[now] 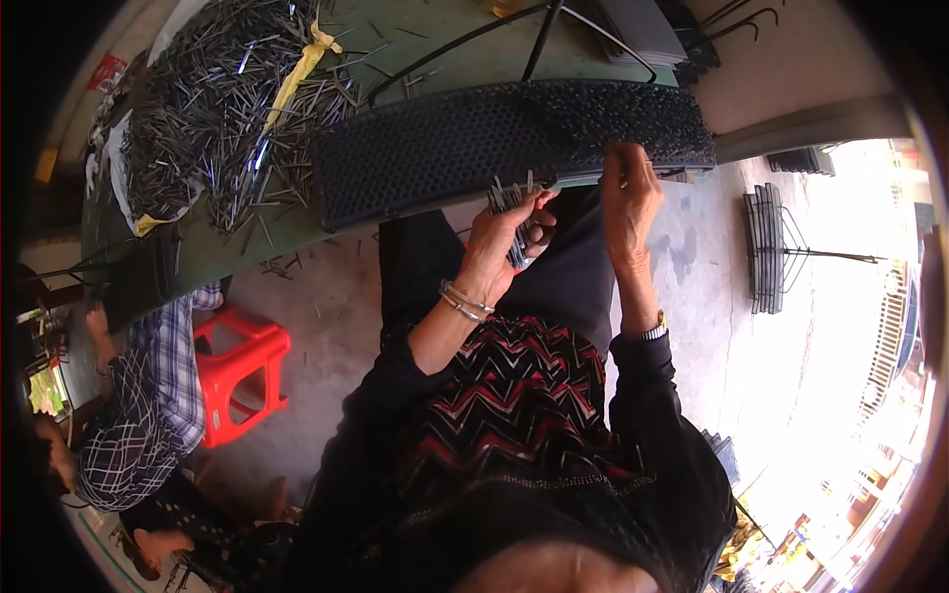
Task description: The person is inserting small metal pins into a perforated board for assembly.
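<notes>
A long black panel full of small holes (425, 148) lies along the near edge of the green table. Its right part is thick with short dark pins (647, 114), standing close together. My left hand (486, 242) is closed around a bundle of thin grey metal pins (508, 197), just below the panel's near edge. Over the pin-filled right part, my right hand (633, 203) has its fingers curled together at the panel. What those fingertips hold, if anything, is hidden.
Loose metal pins (213, 109) are heaped on the table (237, 255) at the left, with a yellow strip (295, 74) across them. Black metal legs (537, 44) rise behind the panel. A red stool (240, 381) and another person (168, 376) are at left; a black rack (763, 247) is right.
</notes>
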A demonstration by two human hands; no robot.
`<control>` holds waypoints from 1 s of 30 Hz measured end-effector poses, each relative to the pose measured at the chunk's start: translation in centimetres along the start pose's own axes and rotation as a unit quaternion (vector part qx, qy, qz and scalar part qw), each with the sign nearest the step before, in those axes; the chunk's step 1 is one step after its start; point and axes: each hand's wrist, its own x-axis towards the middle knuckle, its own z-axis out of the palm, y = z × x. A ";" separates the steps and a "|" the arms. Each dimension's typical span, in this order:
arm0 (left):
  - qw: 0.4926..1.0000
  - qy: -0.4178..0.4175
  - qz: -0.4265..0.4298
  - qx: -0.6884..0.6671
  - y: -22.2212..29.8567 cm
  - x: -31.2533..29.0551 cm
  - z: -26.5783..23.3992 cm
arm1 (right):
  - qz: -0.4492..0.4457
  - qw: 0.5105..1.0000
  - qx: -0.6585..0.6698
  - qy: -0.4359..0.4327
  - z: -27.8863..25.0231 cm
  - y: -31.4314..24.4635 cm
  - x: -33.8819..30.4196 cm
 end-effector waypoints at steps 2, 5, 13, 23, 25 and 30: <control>1.000 -0.012 -0.001 0.021 0.2 -0.5 0.1 | -0.045 0.998 -0.042 -0.022 0.2 -0.1 -0.4; 0.999 -0.019 -0.001 0.025 0.1 -0.5 0.3 | -0.011 0.994 -0.090 -0.055 0.6 -0.9 -1.0; 0.998 -0.027 0.018 0.045 -0.2 -1.2 0.4 | 0.091 0.942 0.162 -0.281 -2.6 -2.8 -1.1; 0.999 0.010 0.026 0.026 1.1 -1.1 0.2 | 0.174 0.943 0.205 -0.194 -1.4 -4.8 0.9; 0.999 0.023 0.022 0.006 1.1 -0.6 -0.1 | 0.093 0.979 0.151 -0.100 -0.1 -4.8 1.9; 0.998 0.034 0.009 -0.047 0.6 -0.1 -0.6 | 0.006 0.991 0.121 -0.055 4.8 -3.4 3.7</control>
